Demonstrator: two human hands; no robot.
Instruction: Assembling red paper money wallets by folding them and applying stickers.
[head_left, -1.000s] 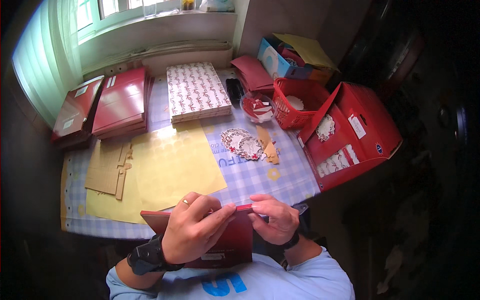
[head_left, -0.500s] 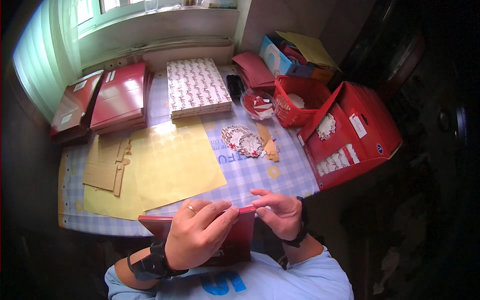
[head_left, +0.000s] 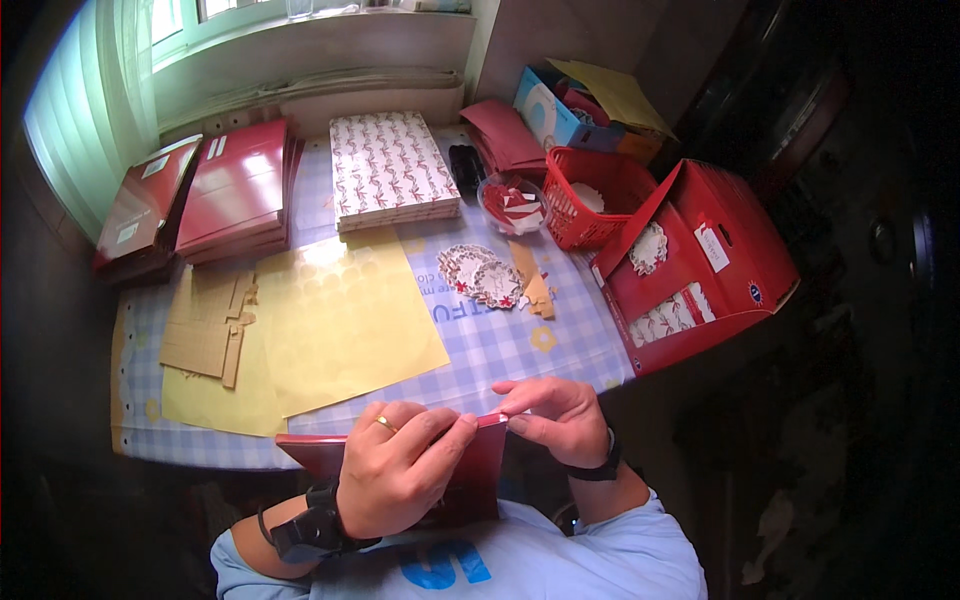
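Observation:
A flat red box (head_left: pixel 478 480) stands on edge against my shirt, its thin top edge facing up, by the table's near edge. My left hand (head_left: pixel 400 475) is closed around it, thumb and fingertips pressing the top edge near the right corner. At that corner my right hand (head_left: pixel 562 425) pinches with thumb and forefinger. A small pale bit shows at those fingertips, too small to name. Beyond my hands lie a yellow sheet (head_left: pixel 350 335) with round marks and a small heap of scalloped round paper tags (head_left: pixel 490 282).
Torn cardboard pieces (head_left: pixel 200 345) lie at left. Behind are stacks of red flat boxes (head_left: pixel 235 195), a patterned stack (head_left: pixel 392 170), a clear tub (head_left: pixel 515 207) of scraps and a red basket (head_left: pixel 590 225). An open red carton (head_left: pixel 740 255) stands on the right.
My right hand has shifted slightly, its thumb and forefinger drawing closer together at the box's corner. My left hand keeps the same grip. The view has moved slightly.

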